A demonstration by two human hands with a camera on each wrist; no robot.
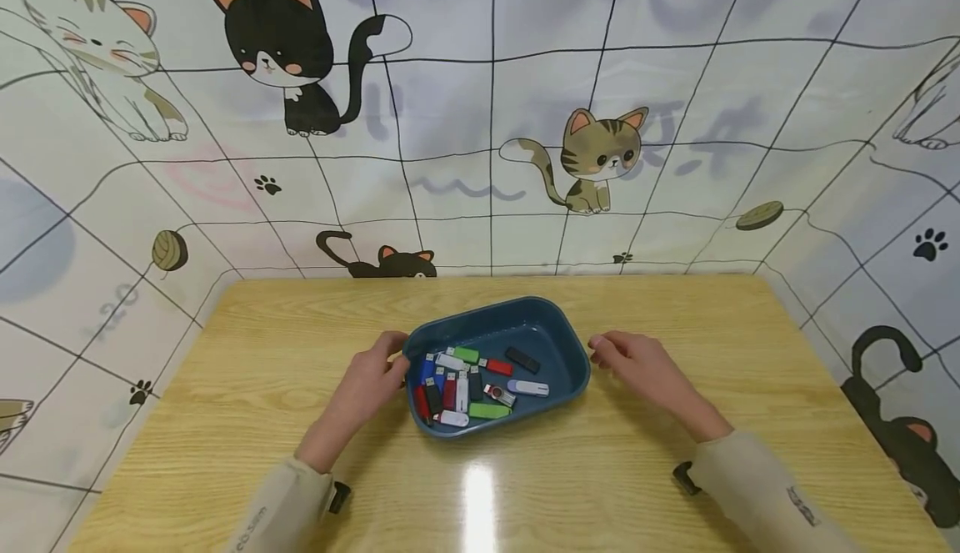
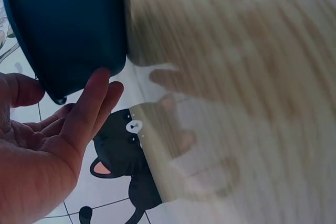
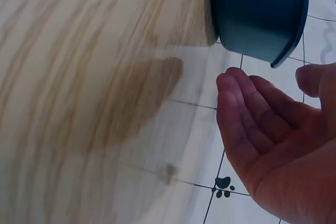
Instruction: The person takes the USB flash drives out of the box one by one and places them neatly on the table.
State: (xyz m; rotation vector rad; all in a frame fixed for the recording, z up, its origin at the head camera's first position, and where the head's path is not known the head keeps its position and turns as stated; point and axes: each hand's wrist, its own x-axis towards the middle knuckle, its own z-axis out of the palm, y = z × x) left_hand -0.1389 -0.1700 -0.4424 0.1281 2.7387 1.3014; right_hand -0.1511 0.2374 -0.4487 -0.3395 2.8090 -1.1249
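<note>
A dark blue plastic bin (image 1: pixel 551 332) stands slightly turned on the wooden table. Several USB flash drives (image 1: pixel 462 390) lie in it, mostly bunched at its left end, in green, red, white, blue and black. At the bin's left end is my left hand (image 1: pixel 369 379); in the left wrist view its fairly straight fingers (image 2: pixel 86 106) touch the outer wall, with the thumb beside the rim. My right hand (image 1: pixel 636 363) is just off the right end, its fingers loosely bent around nothing. A small gap separates its fingertips (image 3: pixel 228 80) from the bin in the right wrist view.
The light wooden table (image 1: pixel 300 311) reaches back to a white wall covering (image 1: pixel 450 186) with grid lines and printed cats. Similar coverings rise at the left and right. A bright reflection lies on the table in front of the bin.
</note>
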